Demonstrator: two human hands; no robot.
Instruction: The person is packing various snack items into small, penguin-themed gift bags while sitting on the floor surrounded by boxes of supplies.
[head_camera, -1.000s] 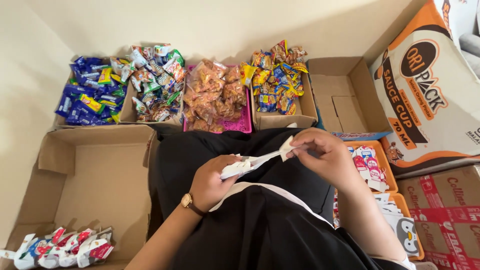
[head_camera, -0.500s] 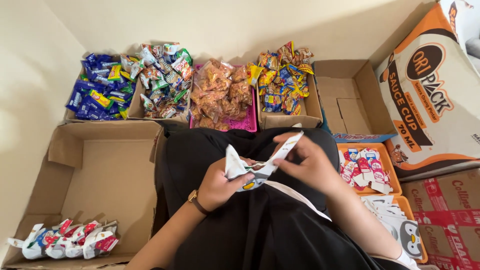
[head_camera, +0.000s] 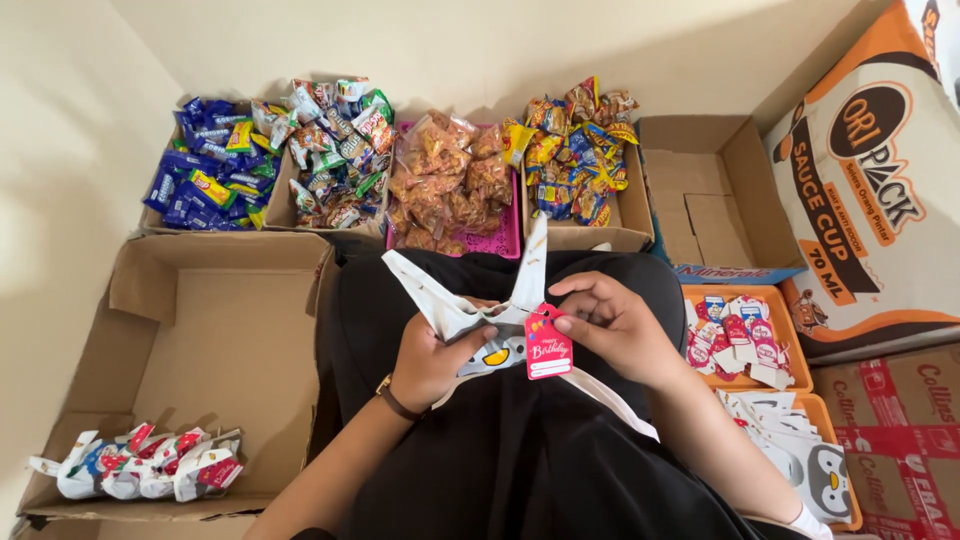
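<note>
Pale walls and a floor packed with cardboard boxes framed the scene, with a lap in black cloth at the centre. A white penguin-print paper bag (head_camera: 478, 320) was held over the lap, its two long handles standing up and apart. The left hand (head_camera: 432, 362) was closed around the bag's lower body, fingers curled under it, a watch (head_camera: 386, 386) showing at the wrist. The right hand (head_camera: 612, 322) was pinching a red gift tag (head_camera: 547, 343) at the bag's neck between thumb and fingertips.

The step in hand appeared to be the fixing of the tag to the bag. The next move would seemingly call for the tag to be kept steady at the neck while the handles were drawn together.

Four heaps of wrapped snacks were counted along the wall: blue packets (head_camera: 200, 180), mixed packets (head_camera: 337, 150), clear orange bags in a pink basket (head_camera: 500, 232), and yellow-and-blue packets (head_camera: 578, 150). One open box (head_camera: 215, 340) at the left held roughly four finished bags (head_camera: 140, 466). Two orange trays were seen at the right, one with red tags (head_camera: 735, 335), one with flat penguin bags (head_camera: 800, 450).
</note>
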